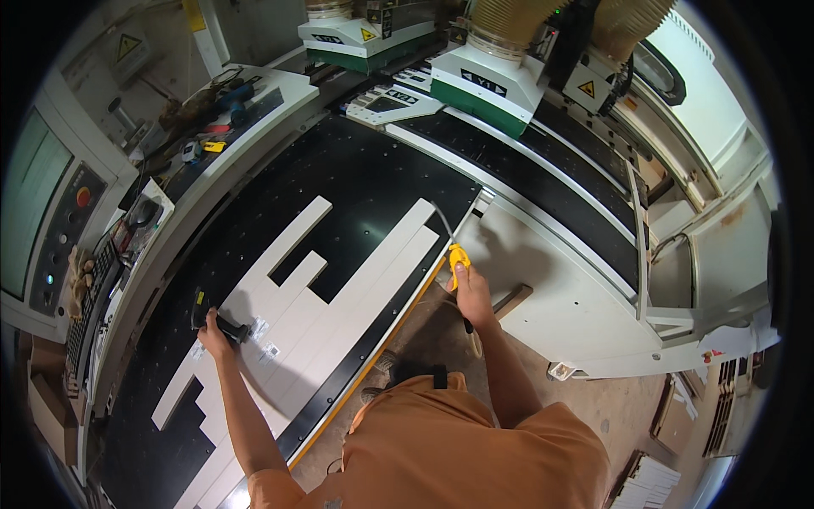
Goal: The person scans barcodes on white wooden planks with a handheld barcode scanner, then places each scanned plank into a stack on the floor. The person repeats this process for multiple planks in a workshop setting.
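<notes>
My left hand (214,335) is closed around a black handheld barcode scanner (233,329), held over pale boards (356,293) that lie side by side on a black machine table (365,222). Small printed labels (270,349) are stuck on the boards just beside the scanner. In my right hand (471,290) is a yellow air blow gun (459,257), gripped by its handle. Its thin bent metal nozzle reaches up toward the far end of the longest board, and a hose hangs below. Whether the nozzle touches the board I cannot tell.
Green-skirted machine heads (487,89) with ribbed hoses stand at the back. A side bench (280,85) holds tools at the left, near a control panel (75,216) and keyboard (95,297). A white machine panel (551,297) lies to the right. Stacked strips (649,483) rest at lower right.
</notes>
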The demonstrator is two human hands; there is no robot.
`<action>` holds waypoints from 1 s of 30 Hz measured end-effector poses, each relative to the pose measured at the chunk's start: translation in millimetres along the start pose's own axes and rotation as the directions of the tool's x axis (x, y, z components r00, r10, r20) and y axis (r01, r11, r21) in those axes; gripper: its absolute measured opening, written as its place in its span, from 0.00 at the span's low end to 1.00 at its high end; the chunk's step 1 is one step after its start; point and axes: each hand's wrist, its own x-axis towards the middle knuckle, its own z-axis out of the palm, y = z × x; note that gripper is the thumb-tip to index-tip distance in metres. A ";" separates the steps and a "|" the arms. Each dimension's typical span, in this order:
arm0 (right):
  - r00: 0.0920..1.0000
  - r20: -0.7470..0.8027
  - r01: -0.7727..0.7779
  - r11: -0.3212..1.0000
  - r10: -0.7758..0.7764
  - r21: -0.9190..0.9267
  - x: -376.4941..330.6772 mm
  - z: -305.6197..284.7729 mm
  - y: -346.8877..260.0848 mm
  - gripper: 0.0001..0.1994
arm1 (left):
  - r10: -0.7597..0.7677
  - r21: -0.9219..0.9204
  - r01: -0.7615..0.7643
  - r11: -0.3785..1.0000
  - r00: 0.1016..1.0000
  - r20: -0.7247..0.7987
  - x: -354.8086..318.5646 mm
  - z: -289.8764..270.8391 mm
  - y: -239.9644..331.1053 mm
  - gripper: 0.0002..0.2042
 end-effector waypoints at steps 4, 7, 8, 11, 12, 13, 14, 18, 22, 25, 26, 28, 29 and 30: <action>0.991 -0.075 -0.112 0.992 0.107 -0.064 20.9 -5.1 1.7 0.23 | 0.031 0.023 -0.031 0.999 1.000 0.004 -0.5 -1.4 0.4 0.19; 0.972 -0.160 -0.176 0.984 0.171 -0.020 32.3 -1.7 12.8 0.20 | 0.013 0.060 -0.012 0.998 1.000 -0.015 -3.2 -0.7 4.1 0.19; 0.967 -0.181 -0.183 0.983 0.179 -0.006 35.7 -0.3 20.5 0.20 | -0.001 0.067 0.003 0.998 1.000 -0.023 -4.1 -0.7 6.1 0.19; 0.915 -0.321 -0.175 0.958 0.244 0.228 47.9 23.9 59.0 0.21 | 0.015 0.035 -0.015 0.999 1.000 -0.016 -7.8 2.1 11.2 0.17; 0.896 -0.377 -0.112 0.942 0.234 0.317 52.5 35.0 77.5 0.21 | -0.016 0.018 0.016 1.000 1.000 -0.022 -8.9 2.8 12.9 0.17; 0.882 -0.350 -0.135 0.881 0.315 0.453 56.3 47.7 98.5 0.21 | -0.022 -0.017 0.022 1.000 1.000 -0.006 -10.4 3.2 14.3 0.16; 0.862 -0.283 -0.195 0.790 0.421 0.581 60.3 63.3 121.3 0.20 | -0.034 -0.028 0.034 0.999 0.999 -0.015 -12.0 3.4 15.6 0.16; 0.980 -0.123 -0.177 0.972 0.159 -0.154 54.9 120.3 207.6 0.12 | -0.109 -0.052 0.109 0.993 0.994 -0.009 -11.4 1.5 21.8 0.18; 0.934 0.005 0.356 0.931 -0.357 -0.079 42.1 124.5 252.5 0.10 | -0.196 -0.184 0.189 0.965 0.980 -0.021 -8.9 -3.8 28.0 0.20; 0.980 -0.029 0.184 0.959 -0.195 -0.217 46.3 92.3 263.3 0.16 | -0.247 -0.232 0.221 0.947 0.965 -0.089 -21.8 -13.1 33.4 0.18; 0.994 -0.089 0.028 0.954 -0.057 -0.298 60.6 75.0 260.7 0.15 | -0.244 -0.201 0.219 0.955 0.963 -0.111 -29.7 -17.7 36.2 0.18; 0.946 -0.325 -0.090 0.965 0.006 -0.246 99.2 36.0 240.5 0.14 | -0.266 -0.110 0.251 0.962 0.953 -0.145 -49.7 -25.0 41.4 0.17; 0.911 -0.406 -0.173 0.963 0.078 -0.204 119.2 18.1 221.6 0.15 | -0.260 -0.070 0.252 0.965 0.955 -0.144 -63.7 -29.7 43.2 0.17; 0.914 -0.400 -0.018 0.980 -0.064 -0.198 139.1 5.4 196.9 0.14 | -0.240 -0.010 0.240 0.971 0.962 -0.133 -77.9 -33.2 43.5 0.18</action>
